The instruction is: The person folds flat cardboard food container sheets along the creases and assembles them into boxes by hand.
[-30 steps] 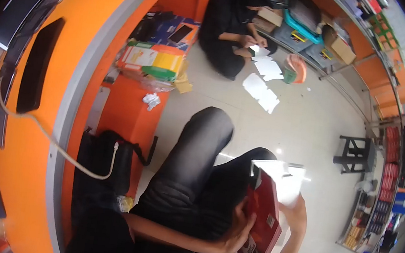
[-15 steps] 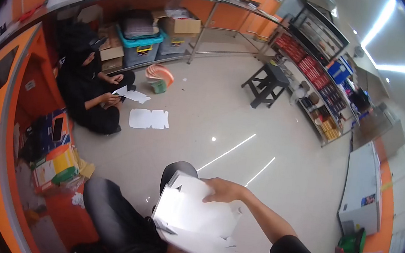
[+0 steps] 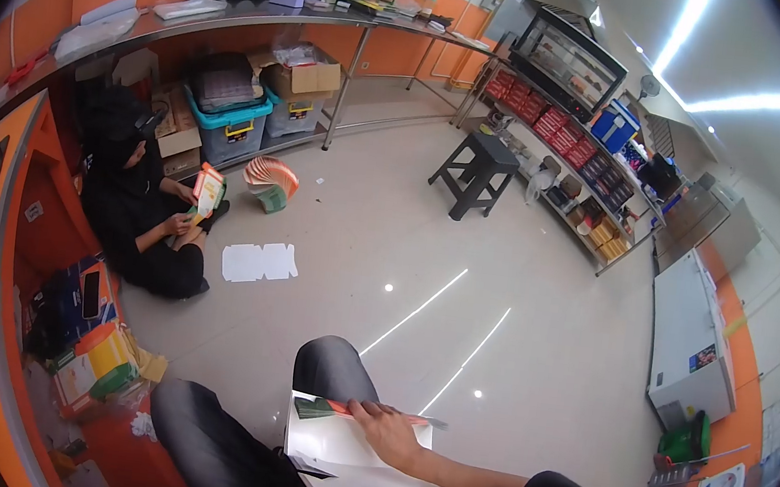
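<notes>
The glossy floor (image 3: pixel 567 379) fills the middle, with a long steel table (image 3: pixel 174 25) along its far side. A white chest freezer (image 3: pixel 688 326) stands at the right, and an orange counter (image 3: pixel 5 229) at the left. A co-worker (image 3: pixel 138 215) in black sits on the floor beside the table, holding a printed carton piece (image 3: pixel 208 192) in both hands. The wearer's dark-trousered legs (image 3: pixel 209 435) are bent at the bottom. A black stool (image 3: pixel 491 159) stands farther out, well apart from them.

The open white carton (image 3: pixel 342 455) lies at the wearer's lap, its pale inside facing up. Near the co-worker are a fanned stack of cardboard (image 3: pixel 272 184) and, flat on the floor, a notched white sheet (image 3: pixel 259 262).

The right hand (image 3: pixel 385 433) reaches across the carton, palm down, fingers bent and close together over a red-and-green printed flap (image 3: pixel 318 409) at its far edge. The thumb is hidden, so whether it pinches the flap I cannot tell. The left hand is out of sight, so its state cannot be told.
</notes>
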The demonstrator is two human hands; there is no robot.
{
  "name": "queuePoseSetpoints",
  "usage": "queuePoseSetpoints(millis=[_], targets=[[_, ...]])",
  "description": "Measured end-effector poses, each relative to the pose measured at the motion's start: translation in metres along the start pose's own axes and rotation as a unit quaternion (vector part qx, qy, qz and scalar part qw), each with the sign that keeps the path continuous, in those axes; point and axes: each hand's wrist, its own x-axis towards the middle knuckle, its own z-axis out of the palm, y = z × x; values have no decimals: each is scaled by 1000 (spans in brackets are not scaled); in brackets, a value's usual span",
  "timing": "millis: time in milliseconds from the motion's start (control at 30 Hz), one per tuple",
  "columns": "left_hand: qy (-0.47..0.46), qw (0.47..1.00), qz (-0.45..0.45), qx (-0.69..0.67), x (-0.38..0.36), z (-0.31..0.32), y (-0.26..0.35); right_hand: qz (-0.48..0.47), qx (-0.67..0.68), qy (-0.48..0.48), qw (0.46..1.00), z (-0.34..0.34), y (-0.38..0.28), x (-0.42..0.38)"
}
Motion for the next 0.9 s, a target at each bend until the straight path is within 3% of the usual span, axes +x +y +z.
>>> queuePoseSetpoints(millis=[200, 267, 367, 400, 433, 467, 533, 667, 733, 800, 900], targets=[[-75, 985, -63, 140, -1, 0, -8, 28, -11, -33, 999, -3, -2, 2], [-99, 975, -92, 177, 0, 1, -10, -58, -97, 101, 988, 21, 1, -3], [-117, 966, -112, 203, 3, 2, -9, -50, -37, 128, 990, 22, 2, 0], [-53, 995, -60, 60, 3, 1, -5, -51, -37, 132, 989, 16, 3, 2], [11, 996, -4, -83, 6, -2, -2, -4, 21, 46, 999, 5, 6, 6], [14, 997, 1, -79, 12, 1, -29, 41, 79, -42, 995, -7, 11, 12], [94, 909, -99, -393, 22, 15, -102, 74, 145, -65, 985, -29, 35, 29], [21, 886, -126, -446, 28, -12, -39, 89, 249, -11, 964, -99, 55, 31], [-4, 872, -128, -472, 29, -20, -29, 164, 454, -109, 869, -127, 46, 23], [-23, 858, -130, -496, 32, -25, -22, 159, 440, -114, 876, -123, 51, 14], [-41, 838, -130, -528, 35, -33, -17, 228, 492, -84, 836, -109, 41, 0]])
